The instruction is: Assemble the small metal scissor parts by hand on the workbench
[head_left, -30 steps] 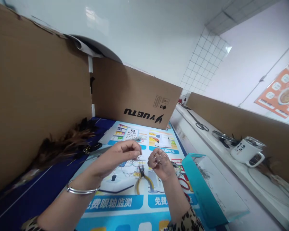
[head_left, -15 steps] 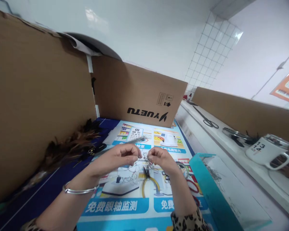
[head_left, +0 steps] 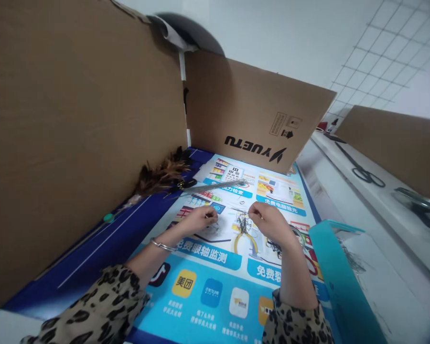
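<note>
My left hand (head_left: 200,219) is closed low over the printed sheet, fingertips pinched together. Faint thin loops show just below it, and what it pinches is too fine to make out. My right hand (head_left: 269,220) is also closed in a pinch, with a thin wire (head_left: 238,210) sticking out leftward from its fingertips. Between the hands, closer to the right one, lies a tangle of thin wire (head_left: 242,220). It overlaps the jaws of yellow-handled pliers (head_left: 253,244) lying on the sheet. The two hands are apart.
A bundle of thin rods (head_left: 218,186) lies beyond the hands. Brown feathers (head_left: 161,177) rest at left along a cardboard wall (head_left: 86,105). A teal box (head_left: 338,272) with fine wires stands at right, below a white ledge holding scissors (head_left: 367,176).
My hands have moved apart from close together over the wire, the left one drawing back toward me. The camera view has shifted left and down, showing more of the sheet's near part.
</note>
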Available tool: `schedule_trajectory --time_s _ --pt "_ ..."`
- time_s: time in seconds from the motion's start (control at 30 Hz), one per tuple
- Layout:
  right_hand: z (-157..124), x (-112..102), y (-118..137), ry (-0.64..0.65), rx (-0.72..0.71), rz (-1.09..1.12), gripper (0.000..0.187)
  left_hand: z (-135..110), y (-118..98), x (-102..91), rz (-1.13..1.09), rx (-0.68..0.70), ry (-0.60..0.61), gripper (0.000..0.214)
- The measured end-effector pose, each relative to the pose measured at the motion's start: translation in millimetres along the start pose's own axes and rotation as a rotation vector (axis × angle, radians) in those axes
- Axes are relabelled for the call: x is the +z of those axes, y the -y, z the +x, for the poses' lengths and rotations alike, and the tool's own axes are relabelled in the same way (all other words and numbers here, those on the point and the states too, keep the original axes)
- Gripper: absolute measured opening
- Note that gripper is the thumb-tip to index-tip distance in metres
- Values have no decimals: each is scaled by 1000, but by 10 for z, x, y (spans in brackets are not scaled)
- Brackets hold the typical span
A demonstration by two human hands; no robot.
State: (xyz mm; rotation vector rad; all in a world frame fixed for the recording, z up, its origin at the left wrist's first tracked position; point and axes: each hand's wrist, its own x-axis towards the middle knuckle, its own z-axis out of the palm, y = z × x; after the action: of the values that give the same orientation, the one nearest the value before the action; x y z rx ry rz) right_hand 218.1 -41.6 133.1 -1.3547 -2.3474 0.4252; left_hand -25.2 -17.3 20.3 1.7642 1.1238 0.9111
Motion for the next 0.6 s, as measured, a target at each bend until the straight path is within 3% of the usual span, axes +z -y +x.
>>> schedule_trajectory --time_s 0.23,0.6 --pt "17 5 9 47 25 -80 12 5 241 -40 19 -47 5 23" --pt "71 67 53 120 62 -149 13 -15 305 -129 11 -81 149 26"
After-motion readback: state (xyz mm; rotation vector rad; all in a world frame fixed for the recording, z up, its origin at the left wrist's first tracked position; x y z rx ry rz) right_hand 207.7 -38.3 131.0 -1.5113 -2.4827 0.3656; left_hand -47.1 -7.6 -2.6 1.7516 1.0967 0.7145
